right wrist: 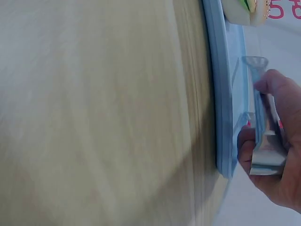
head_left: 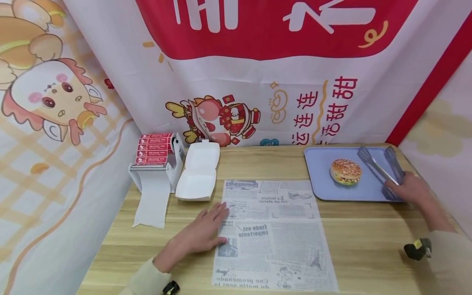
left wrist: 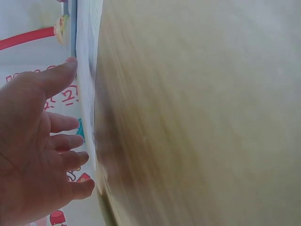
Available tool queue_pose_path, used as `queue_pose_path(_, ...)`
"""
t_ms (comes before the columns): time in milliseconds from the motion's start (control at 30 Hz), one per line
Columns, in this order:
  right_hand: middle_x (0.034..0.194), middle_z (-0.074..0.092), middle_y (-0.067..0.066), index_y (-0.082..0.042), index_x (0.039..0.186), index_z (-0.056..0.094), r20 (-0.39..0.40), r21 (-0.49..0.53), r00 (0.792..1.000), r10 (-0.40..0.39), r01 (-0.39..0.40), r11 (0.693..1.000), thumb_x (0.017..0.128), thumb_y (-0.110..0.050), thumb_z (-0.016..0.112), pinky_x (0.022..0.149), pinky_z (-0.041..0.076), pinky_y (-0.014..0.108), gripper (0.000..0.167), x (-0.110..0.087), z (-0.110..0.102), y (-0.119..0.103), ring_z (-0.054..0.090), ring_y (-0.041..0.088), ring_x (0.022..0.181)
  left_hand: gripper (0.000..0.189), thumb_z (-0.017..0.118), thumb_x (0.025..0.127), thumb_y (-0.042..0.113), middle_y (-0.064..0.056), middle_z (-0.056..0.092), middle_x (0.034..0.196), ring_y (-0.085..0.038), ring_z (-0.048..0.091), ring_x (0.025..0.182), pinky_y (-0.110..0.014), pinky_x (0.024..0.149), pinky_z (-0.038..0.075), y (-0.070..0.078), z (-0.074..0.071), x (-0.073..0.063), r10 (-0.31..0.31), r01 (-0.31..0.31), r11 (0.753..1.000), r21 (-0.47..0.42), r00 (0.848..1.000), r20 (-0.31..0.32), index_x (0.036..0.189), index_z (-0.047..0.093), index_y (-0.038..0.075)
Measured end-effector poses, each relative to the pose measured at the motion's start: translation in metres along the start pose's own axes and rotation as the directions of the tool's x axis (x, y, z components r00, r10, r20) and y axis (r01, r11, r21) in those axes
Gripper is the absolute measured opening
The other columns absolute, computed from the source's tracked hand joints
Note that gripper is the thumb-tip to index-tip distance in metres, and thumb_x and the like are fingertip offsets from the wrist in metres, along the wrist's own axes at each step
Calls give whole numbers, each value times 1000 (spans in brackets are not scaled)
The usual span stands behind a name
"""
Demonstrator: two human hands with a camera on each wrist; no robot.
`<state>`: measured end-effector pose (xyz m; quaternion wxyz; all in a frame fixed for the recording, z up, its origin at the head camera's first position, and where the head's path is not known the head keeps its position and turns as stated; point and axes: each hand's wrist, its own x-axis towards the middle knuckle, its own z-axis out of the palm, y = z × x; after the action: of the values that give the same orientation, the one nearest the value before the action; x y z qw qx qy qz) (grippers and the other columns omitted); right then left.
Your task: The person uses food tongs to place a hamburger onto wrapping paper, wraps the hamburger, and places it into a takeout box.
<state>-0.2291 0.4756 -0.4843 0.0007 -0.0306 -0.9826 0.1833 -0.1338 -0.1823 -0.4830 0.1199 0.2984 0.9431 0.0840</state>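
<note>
Sleeves enter at the bottom. Left hand, fingers loosely outstretched, rests at paper, lower centre, mirror-reading “Étude est importante”. Right hand, at right, grips tongs over a tray holding a burger.

Tongs (metal) in right fingers

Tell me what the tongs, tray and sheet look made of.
Tongs: probably metal, smooth and shiny; silvery reflections show at the end in the right hand.
Tray: likely plastic, smooth blue, with rounded corners and a raised rim.
Sheet: seemingly thin, translucent paper; its lettering appears reversed, as if showing through. Any wax coating is unclear.
</note>
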Motion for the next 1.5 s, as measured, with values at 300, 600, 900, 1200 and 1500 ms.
queue_pose_path(300, 82, 60, 31, 21, 117, 47, -63, 6, 993, -95, 95, 995, 90, -38, 65, 53, 42, 37, 67, -28, -14, 2, 56, 39, 67, 75, 55, 99, 47, -12, 31, 162, -29, 34, 149, -51, 120, 31, 7, -3, 9, 38, -41, 997, -72, 999, -38, 157, 28, 9)
queue_pose_path(600, 80, 64, 20, 15, 131, 41, -9, 19, 986, -168, 168, 986, 90, -36, 69, 53, 40, 29, 72, -55, -22, -19, 57, 23, 64, 56, 51, 104, 38, -7, 48, 153, -22, 45, 142, -42, 117, 38, 37, -25, 51, 124, -128, 972, -195, 992, -33, 152, 40, 10)
queue_pose_path(900, 70, 50, 0, 9, 128, 51, 46, -80, 958, -284, 287, 955, 87, -35, 70, 55, 35, 28, 63, -65, -13, -44, 47, 16, 65, 38, 54, 103, 22, -10, 69, 122, -18, 67, 110, -28, 92, 55, 72, -27, 120, 191, -194, 858, -475, 980, -54, 135, 56, 1)
queue_pose_path(1200, 71, 53, 1, 10, 126, 51, 54, -57, 952, -303, 306, 950, 87, -32, 70, 57, 37, 30, 61, -63, -10, -47, 48, 17, 66, 42, 54, 102, 23, -8, 76, 101, -12, 72, 89, -24, 78, 56, 113, -22, 211, 35, -8, 717, -697, 999, 24, 135, 56, -3)
queue_pose_path(1500, 95, 68, 24, 15, 133, 48, 65, -78, 945, -322, 326, 942, 87, -34, 70, 65, 48, 42, 70, -62, -8, -53, 62, 30, 78, 28, 57, 101, 21, -5, 76, 82, -12, 71, 77, -21, 68, 48, 133, -10, 256, -72, 69, 659, -749, 997, 28, 111, 69, -3)
